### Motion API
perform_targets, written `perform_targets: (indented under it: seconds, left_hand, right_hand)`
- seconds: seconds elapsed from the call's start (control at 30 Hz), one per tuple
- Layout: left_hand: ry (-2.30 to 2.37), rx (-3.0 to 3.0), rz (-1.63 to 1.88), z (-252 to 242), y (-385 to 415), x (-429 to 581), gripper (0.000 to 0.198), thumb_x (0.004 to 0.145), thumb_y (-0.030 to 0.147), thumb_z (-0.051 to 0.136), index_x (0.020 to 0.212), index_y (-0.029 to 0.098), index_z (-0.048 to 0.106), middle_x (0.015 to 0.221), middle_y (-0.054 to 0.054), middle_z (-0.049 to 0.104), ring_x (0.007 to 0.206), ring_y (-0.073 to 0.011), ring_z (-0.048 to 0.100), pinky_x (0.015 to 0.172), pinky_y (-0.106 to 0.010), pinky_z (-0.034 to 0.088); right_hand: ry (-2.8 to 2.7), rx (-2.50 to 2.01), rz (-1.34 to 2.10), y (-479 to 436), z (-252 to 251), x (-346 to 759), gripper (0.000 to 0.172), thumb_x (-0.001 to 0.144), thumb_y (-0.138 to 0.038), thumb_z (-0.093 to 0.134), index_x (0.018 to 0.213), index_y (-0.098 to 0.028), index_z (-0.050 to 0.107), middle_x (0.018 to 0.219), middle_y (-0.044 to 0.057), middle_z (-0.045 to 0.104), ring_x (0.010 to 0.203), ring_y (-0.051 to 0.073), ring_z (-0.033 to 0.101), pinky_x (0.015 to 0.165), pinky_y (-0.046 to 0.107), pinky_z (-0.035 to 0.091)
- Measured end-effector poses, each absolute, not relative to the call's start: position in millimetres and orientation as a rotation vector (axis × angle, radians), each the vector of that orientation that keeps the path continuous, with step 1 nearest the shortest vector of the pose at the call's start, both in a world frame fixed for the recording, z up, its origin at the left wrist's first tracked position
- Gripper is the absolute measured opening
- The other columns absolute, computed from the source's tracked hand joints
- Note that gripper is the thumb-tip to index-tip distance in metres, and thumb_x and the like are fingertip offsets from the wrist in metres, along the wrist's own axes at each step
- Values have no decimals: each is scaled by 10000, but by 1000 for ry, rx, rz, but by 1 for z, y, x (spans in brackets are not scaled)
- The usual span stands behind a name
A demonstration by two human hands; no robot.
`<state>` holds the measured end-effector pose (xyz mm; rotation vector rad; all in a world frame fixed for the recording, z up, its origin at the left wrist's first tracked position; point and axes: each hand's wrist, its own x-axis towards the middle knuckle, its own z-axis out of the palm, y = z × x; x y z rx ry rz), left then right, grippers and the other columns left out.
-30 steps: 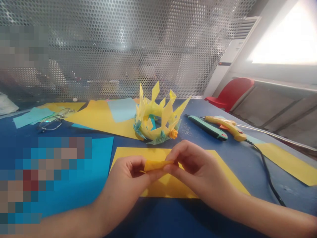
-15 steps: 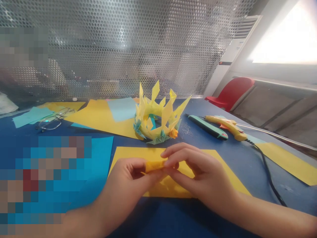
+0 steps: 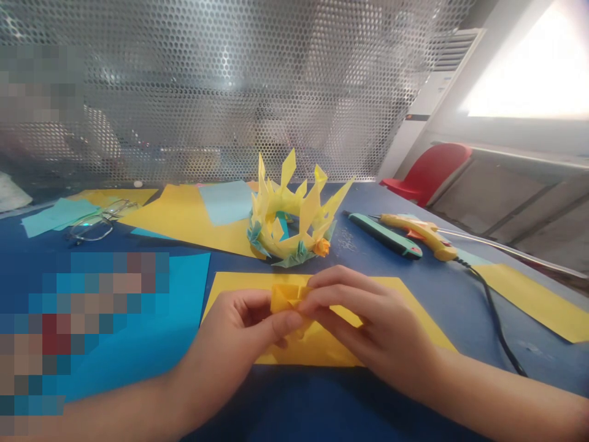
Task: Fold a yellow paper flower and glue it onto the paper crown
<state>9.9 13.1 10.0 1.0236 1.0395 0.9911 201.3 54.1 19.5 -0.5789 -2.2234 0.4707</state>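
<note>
A small folded yellow paper piece [image 3: 286, 297] is pinched between both hands, its flaps partly raised. My left hand [image 3: 246, 334] grips its left side, thumb in front. On its right side, the fingertips of my right hand [image 3: 368, 313] press together; they hide part of the paper. Beneath both hands lies a yellow paper sheet [image 3: 391, 301]. Just beyond stands a yellow paper crown [image 3: 306, 227] with pointed spikes, blue-green folded pieces and an orange paper rose [image 3: 323, 247] along its lower edge.
A green cutter [image 3: 386, 236] and a yellow glue gun [image 3: 423, 233] with a black cord lie to the right, near more yellow paper [image 3: 538, 301]. Glasses [image 3: 92, 227], coloured sheets and a blue sheet [image 3: 151, 344] are at left. A red chair [image 3: 430, 175] stands behind.
The folded yellow paper has turned and its flaps now stand up higher. My left thumb has moved up onto its front, and my right fingers have shifted slightly.
</note>
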Motion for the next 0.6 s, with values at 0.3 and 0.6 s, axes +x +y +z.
perform_targets:
  seconds: [0.3, 0.6]
  left_hand:
    - [1118, 1086, 968, 9, 12, 11, 290, 808, 502, 734, 738, 226, 788, 704, 25, 670, 693, -126, 557, 648, -192, 471]
    - [1153, 1074, 953, 6, 11, 12, 280, 789, 457, 744, 726, 184, 748, 671, 22, 655, 675, -130, 570, 618, -213, 472]
  right_hand:
    - [-2248, -519, 411, 54, 14, 204, 209, 901, -2, 576, 900, -190, 667, 910, 49, 672, 822, 113, 685, 779, 149, 562]
    - [-2033, -762, 728, 51, 7, 202, 173, 893, -113, 640, 983, -252, 593, 870, -35, 670, 764, 82, 649, 727, 148, 545]
